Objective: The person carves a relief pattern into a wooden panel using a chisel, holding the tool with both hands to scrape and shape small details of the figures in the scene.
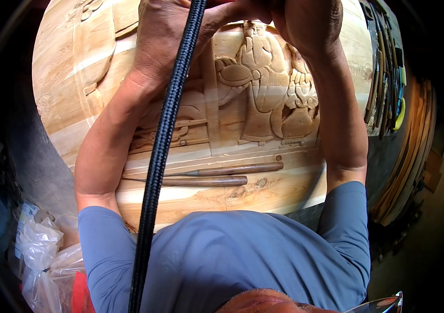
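Both hands meet at the top edge over a large pale wooden panel [190,201] carved in relief. My left hand [165,34] bends inward, one digit stretched toward the right hand. My right hand [310,26] looks curled closed beside it. Most fingertips and whatever they grip lie beyond the top edge or behind the hands. Between my forearms shows a carved robed figure [264,88]. Nearer to me, two slim carving tools with brown wooden handles lie on the panel: an upper chisel [248,168] and a lower one [206,181], its tip partly behind a cord.
A black braided cord [167,125] hangs across the view, crossing my left hand. Several hand tools [384,68] line the right side. Stacked wooden boards [407,151] stand beyond them. Clear plastic bags [42,250] lie at lower left.
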Demonstrator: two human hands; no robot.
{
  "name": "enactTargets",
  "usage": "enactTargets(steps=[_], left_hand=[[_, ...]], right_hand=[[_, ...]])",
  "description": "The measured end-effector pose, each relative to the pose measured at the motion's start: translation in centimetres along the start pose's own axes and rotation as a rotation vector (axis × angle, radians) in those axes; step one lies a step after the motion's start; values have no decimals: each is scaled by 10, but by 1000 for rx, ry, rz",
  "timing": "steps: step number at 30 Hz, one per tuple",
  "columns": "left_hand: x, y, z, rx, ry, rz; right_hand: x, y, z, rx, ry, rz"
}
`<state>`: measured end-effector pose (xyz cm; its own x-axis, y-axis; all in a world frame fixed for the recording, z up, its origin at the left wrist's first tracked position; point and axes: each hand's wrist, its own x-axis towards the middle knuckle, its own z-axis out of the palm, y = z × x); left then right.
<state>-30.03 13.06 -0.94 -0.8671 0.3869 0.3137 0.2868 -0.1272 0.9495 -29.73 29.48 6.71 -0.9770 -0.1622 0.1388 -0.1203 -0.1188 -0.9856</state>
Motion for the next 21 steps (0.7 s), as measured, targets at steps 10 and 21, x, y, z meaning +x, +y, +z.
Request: enactTargets(steps=[10, 21], left_hand=[[0, 0, 4, 16, -17, 3], [1, -1, 7, 27, -22, 18]], right_hand=[[-2, 6, -8, 111, 25, -3], [-7, 7, -9, 247, 179, 24]])
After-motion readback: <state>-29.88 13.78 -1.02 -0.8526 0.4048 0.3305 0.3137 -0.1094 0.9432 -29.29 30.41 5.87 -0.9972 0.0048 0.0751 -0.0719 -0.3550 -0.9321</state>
